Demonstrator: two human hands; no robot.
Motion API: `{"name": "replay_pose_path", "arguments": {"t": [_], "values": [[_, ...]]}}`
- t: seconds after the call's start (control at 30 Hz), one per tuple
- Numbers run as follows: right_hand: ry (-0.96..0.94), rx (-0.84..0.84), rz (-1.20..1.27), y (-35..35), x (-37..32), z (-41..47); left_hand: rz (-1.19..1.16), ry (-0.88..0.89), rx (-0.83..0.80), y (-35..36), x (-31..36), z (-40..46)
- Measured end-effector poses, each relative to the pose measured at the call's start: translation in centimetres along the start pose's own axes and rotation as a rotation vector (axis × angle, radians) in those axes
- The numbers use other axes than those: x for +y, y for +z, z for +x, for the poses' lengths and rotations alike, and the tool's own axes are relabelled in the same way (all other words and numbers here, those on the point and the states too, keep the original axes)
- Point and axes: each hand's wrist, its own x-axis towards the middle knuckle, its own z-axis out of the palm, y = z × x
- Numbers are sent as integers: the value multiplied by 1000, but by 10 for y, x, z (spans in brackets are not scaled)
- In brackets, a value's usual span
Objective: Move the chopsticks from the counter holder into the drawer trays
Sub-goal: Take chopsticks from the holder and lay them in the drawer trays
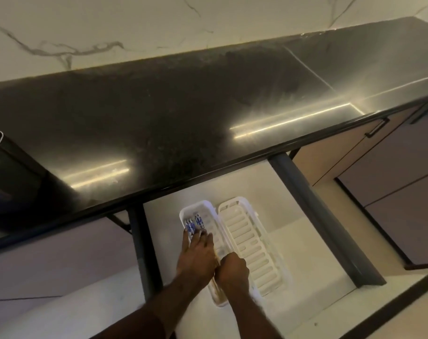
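The chopsticks [194,222] lie in the left tray [203,209], at 6 o'clock. The left hand [198,253] presses them flat; the right hand [232,266] looks curled, maybe pinching their ends. A bump could scatter them.

Below the counter [208,123] the drawer [293,216] stands open; two trays lie side by side in it, chopsticks [194,222] in the left tray [183,212], the right tray [249,241] touching it.
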Motion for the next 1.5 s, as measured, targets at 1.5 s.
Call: {"name": "replay_pose_path", "arguments": {"t": [1.5], "values": [[-652, 584, 325, -150, -244, -176, -545, 194, 842, -266, -177, -92]]}}
